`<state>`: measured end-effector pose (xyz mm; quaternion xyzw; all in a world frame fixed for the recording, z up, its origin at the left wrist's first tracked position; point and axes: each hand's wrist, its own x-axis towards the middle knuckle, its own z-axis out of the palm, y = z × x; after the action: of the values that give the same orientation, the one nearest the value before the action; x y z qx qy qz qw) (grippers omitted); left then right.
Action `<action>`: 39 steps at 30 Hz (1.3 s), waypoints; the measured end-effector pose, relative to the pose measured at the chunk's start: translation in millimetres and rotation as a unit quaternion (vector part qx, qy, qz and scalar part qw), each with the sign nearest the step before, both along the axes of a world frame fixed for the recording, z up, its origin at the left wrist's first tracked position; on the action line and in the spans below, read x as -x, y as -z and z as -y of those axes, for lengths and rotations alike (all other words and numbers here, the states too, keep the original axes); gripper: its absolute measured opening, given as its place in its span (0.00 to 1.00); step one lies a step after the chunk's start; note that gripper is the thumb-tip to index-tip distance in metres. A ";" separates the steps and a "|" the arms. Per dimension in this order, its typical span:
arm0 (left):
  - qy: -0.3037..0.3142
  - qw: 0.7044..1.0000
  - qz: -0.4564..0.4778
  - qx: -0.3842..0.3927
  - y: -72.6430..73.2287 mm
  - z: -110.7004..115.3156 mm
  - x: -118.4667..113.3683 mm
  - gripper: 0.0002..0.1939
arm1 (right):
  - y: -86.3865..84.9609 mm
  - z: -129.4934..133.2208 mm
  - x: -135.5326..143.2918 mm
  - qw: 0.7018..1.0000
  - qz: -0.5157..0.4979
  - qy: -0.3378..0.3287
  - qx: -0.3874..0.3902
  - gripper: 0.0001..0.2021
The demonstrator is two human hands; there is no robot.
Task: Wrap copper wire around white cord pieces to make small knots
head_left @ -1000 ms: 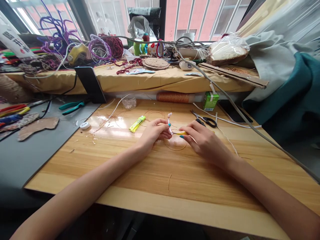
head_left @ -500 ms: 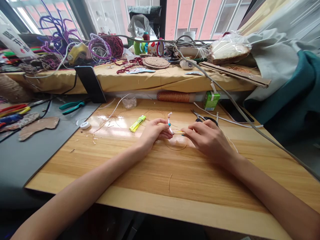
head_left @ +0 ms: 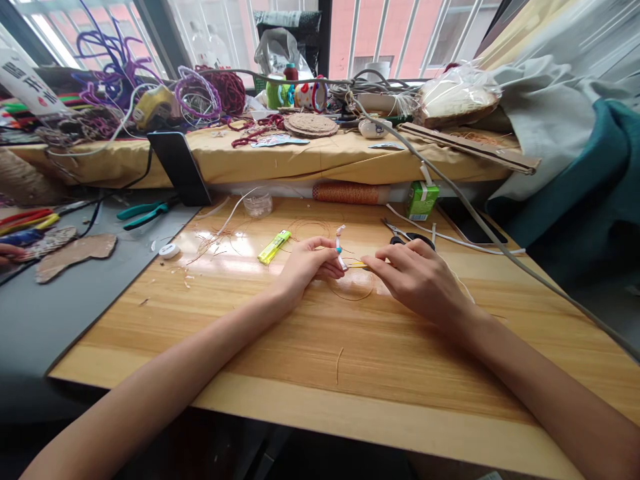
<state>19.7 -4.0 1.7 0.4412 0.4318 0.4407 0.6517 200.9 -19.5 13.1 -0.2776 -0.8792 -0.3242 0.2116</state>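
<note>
My left hand point(head_left: 311, 263) is closed over the middle of the wooden board, pinching a small, narrow white strip point(head_left: 342, 262) that stands up from the fingertips. Its upper end is pinkish and bent. My right hand point(head_left: 417, 277) pinches a thin yellow tool point(head_left: 357, 265), whose fine tip reaches the lower end of the strip. The tool's exact kind is too small to make out. Behind the right hand lie black-handled scissors point(head_left: 395, 230), partly covered by it. A loop of thin brown cord point(head_left: 353, 299) rests on the board beneath both hands.
A yellow lighter point(head_left: 274, 247), a white cap point(head_left: 169, 251) and a clear round container point(head_left: 258, 204) are on the board. A spool of orange thread point(head_left: 347, 193) and a green carton point(head_left: 423, 200) stand behind. A grey cable point(head_left: 465, 200) crosses the right side. Another person's hand point(head_left: 9, 254) shows at left.
Both my hands stay almost in place, with the yellow tool shifting slightly at the strip. Another person's hand has come into view at the left edge.
</note>
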 end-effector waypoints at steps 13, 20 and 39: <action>0.013 1.000 -0.014 -0.014 1.8 0.5 -0.7 0.01 | 1.6 1.1 1.3 1.000 0.008 -0.009 -0.006 0.11; 0.012 0.999 -0.009 -0.037 3.9 2.0 -2.4 0.01 | 3.0 0.1 1.3 0.999 0.016 -0.001 0.043 0.10; 0.032 0.992 -0.036 -0.115 3.0 5.7 -2.2 0.03 | 4.8 2.3 4.3 0.982 0.010 0.042 0.186 0.10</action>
<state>22.0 -9.7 -1.4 0.5427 0.3864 0.4503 0.5945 196.6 -21.8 8.2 -0.3452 -0.9138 -0.1665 0.1343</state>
